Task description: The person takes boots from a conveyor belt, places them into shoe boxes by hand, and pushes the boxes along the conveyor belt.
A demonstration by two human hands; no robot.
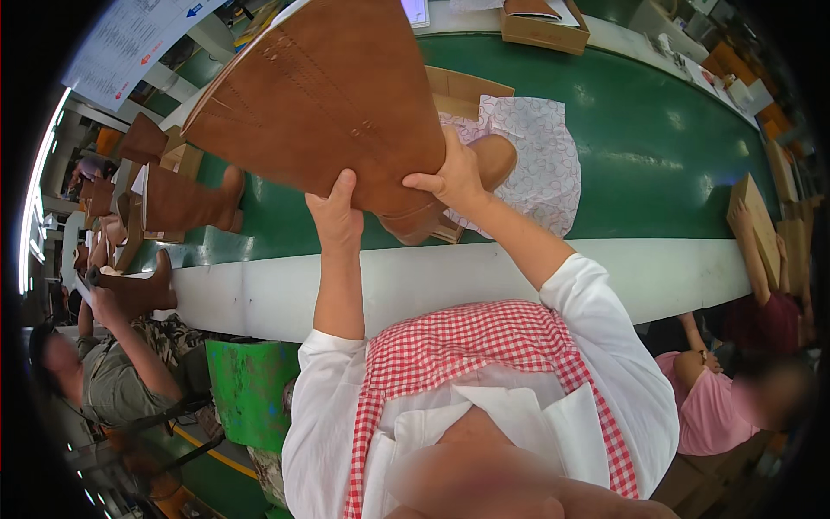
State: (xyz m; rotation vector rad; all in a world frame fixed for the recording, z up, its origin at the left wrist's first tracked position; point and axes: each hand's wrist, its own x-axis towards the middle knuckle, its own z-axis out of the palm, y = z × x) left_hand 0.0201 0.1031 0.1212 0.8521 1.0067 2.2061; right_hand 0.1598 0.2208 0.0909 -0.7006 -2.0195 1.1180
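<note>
A tall brown boot is raised over the green work surface, its wide shaft toward the upper left. My left hand grips the lower left side of the shaft, thumb lying on the leather. On the right side my right hand is wrapped round the boot near the ankle, its thumb pointing inward. Past my right wrist shows a rounded brown toe; the part between is hidden by that hand. Below lie white tissue paper with a pink pattern and an open cardboard box, partly covered by the boot.
A white ledge runs along my side of the green work surface. More brown boots stand at the left, near a seated co-worker. Another box sits at the far side. At the right, a person's hands hold a box.
</note>
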